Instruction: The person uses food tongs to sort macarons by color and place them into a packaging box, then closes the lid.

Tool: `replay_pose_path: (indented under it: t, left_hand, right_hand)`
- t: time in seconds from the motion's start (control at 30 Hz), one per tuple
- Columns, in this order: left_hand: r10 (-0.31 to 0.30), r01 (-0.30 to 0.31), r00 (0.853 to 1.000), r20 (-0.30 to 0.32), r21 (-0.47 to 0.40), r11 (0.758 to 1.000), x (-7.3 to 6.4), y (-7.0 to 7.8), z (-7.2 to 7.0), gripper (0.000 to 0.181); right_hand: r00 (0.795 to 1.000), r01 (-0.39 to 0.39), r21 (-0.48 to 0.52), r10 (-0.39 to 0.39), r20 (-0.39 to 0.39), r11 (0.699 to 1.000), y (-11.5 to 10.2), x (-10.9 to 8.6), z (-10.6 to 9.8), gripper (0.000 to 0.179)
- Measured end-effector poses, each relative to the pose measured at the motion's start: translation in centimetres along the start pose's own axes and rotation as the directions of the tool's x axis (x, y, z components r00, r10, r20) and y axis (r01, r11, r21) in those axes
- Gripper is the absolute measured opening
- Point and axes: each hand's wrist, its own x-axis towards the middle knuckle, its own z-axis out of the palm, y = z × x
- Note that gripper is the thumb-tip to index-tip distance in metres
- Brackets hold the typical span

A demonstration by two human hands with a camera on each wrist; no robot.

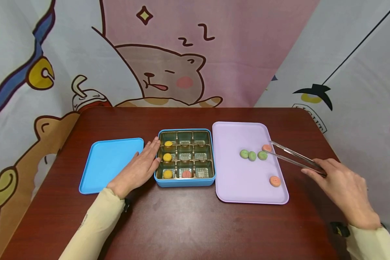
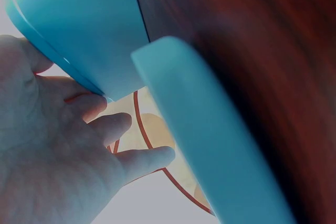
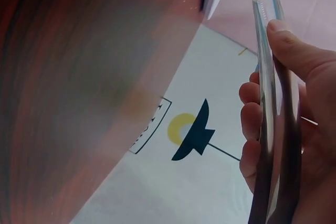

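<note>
My left hand (image 1: 139, 164) lies with fairly straight fingers against the left side of a blue box (image 1: 185, 183); the left wrist view shows the fingers at the box wall (image 2: 94, 35). The box's gold insert has several compartments: yellow round pieces (image 1: 167, 157) sit down the left column, and a pink piece (image 1: 186, 174) in the front middle one. My right hand (image 1: 346, 187) grips metal tongs (image 1: 295, 155), also seen in the right wrist view. On the lilac tray (image 1: 237, 184), the spread tong tips stand around an orange round piece (image 1: 266, 148); whether they touch it I cannot tell.
Green round pieces (image 1: 244, 154) lie in a row on the tray, the rightmost close to the tongs. Another orange piece (image 1: 274, 181) lies nearer the tray's front right. A blue lid (image 1: 108, 164) lies left of the box on the brown table (image 1: 182, 220). Behind hangs a printed cloth (image 1: 240, 54).
</note>
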Motion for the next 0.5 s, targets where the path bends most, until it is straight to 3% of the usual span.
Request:
replay_pose_path:
  t: [0.5]
  left_hand:
    - [0.0, 0.0, 1.0, -0.003, -0.002, 1.0, 0.0, 0.03, 0.04, 0.065]
  right_hand:
    - [0.999, 0.045, -0.085, -0.044, 0.012, 0.995, 0.83, 0.3, 0.4, 0.05]
